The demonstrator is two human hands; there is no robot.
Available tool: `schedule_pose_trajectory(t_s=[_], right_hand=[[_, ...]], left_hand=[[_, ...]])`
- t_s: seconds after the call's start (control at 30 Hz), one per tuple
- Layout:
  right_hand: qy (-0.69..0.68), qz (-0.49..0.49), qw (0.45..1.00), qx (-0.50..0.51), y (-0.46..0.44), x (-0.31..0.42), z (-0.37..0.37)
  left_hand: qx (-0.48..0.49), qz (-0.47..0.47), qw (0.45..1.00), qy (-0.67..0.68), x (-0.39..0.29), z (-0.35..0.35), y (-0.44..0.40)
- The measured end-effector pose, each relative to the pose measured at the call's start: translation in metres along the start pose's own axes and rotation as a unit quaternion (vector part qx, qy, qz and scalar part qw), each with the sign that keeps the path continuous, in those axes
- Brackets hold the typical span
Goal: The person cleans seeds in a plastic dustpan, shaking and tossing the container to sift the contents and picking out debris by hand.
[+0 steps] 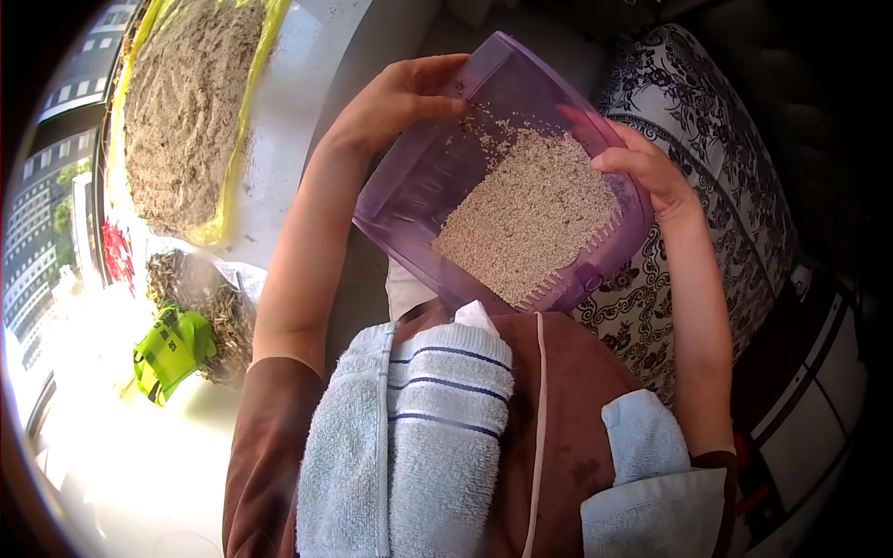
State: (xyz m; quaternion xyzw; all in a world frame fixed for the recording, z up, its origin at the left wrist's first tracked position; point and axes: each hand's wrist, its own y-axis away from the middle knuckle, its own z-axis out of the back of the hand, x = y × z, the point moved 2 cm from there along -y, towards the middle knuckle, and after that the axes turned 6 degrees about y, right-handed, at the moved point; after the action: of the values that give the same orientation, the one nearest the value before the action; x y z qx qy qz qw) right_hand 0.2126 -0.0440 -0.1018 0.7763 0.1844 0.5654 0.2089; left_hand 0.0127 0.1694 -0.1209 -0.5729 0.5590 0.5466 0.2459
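A see-through purple plastic tray [400, 200] is held up in front of my body, tilted so that pale beige granules [526, 223] are heaped toward its lower right side. A few darker bits cling to the bare plastic above the heap. At the upper left rim, my left hand [409, 98] grips the wall, thumb inside and fingers partly hidden outside. My right hand [646, 167] is closed on the right rim, its thumb on top and some fingers showing through the purple wall. Small comb-like slots line the tray's lower edge.
Left, on a white surface, lies a yellow-edged sheet of grey-brown sandy material [191, 102]. Below it are a bag of dry plant matter [223, 325] and a bright green packet [174, 349]. A patterned cloth-covered piece [707, 149] stands right. Light blue towels [428, 437] hang on my apron.
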Motion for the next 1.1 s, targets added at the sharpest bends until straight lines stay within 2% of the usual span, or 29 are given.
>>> schedule_pose_trajectory(t_s=[0.1, 0.2, 0.3, 0.4, 0.5, 0.6, 0.7, 0.8, 0.9, 1.0, 1.1], right_hand=[[0.008, 0.002, 1.0, -0.002, 0.0, 0.002, -0.001], [0.01, 0.001, 1.0, -0.003, 0.0, 0.003, -0.002], [0.015, 0.005, 1.0, -0.004, -0.001, 0.002, -0.001], [0.004, 0.01, 1.0, -0.003, 0.001, 0.003, -0.002], [0.003, 0.011, 1.0, -0.003, 0.001, 0.002, -0.001], [0.019, 0.016, 1.0, -0.013, 0.001, 0.003, -0.002], [0.008, 0.012, 1.0, -0.016, 0.003, 0.005, -0.004], [0.016, 0.016, 1.0, -0.019, 0.002, 0.001, -0.002], [0.027, 0.014, 0.999, -0.023, 0.003, 0.005, -0.004], [0.028, 0.015, 0.999, -0.021, 0.003, 0.004, -0.003], [0.023, 0.006, 1.0, -0.018, 0.004, -0.001, -0.001]], left_hand=[[-0.005, 0.015, 1.0, 0.008, 0.001, 0.003, 0.002], [-0.05, 0.067, 0.995, 0.05, -0.005, 0.001, 0.005], [-0.064, 0.044, 0.989, 0.129, 0.001, 0.007, -0.001], [-0.088, 0.071, 0.992, 0.059, -0.003, -0.002, -0.002], [-0.082, 0.057, 0.995, 0.03, 0.001, 0.0, -0.006], [-0.106, 0.034, 0.991, 0.08, 0.011, 0.014, -0.01], [-0.236, -0.007, 0.971, -0.031, 0.007, 0.013, -0.001], [-0.15, -0.001, 0.978, -0.146, 0.0, 0.01, 0.005], [-0.079, 0.062, 0.987, -0.127, 0.008, 0.016, 0.004], [-0.178, 0.038, 0.982, -0.039, 0.006, 0.018, 0.003], [-0.156, 0.022, 0.982, -0.106, -0.005, -0.003, 0.008]])
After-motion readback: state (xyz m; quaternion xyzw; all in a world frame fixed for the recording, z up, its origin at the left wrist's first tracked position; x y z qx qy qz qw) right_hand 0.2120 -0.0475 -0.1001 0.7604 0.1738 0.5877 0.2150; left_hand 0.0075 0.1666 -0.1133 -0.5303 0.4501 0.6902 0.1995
